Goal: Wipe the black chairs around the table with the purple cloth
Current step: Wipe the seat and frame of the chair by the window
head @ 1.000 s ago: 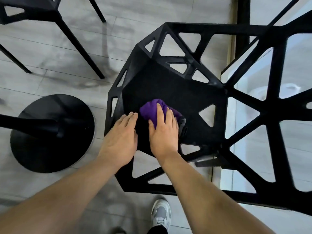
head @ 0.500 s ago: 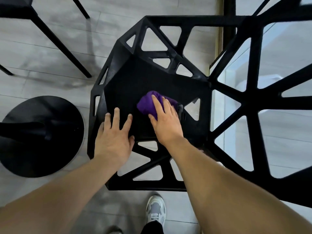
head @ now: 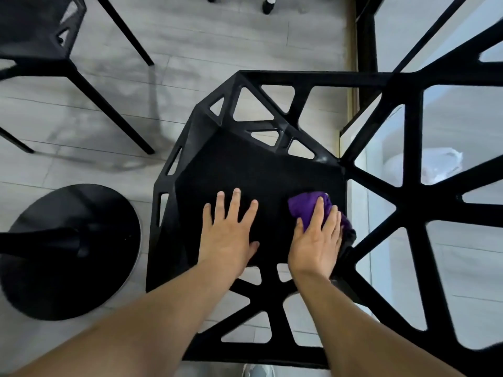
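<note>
Left hand (head: 228, 235): flat on the seat (head: 253, 170), palm down, fingers straight and spread, holding nothing. It sits near the middle of the seat's near edge.

Right hand (head: 317, 240): fingers straight, pressing down on the purple cloth (head: 300, 208), not curled round it. The thumb lies along the cloth's left side.

Cloth is bunched up at the seat's right edge, close to the near-right corner. The purple part shows past the fingertips, and a darker fold sticks out by the little finger.

The seat belongs to a black chair (head: 272, 96) with a frame of triangular cutouts. The lattice runs round the far and near edges and rises large on the right.

Second black chair (head: 35, 36) stands at top left, well apart. A round black base (head: 68, 268) with a post lies just left of the wiped chair on the grey floor (head: 217, 36). The toe of a shoe (head: 258, 371) shows at the bottom edge.
</note>
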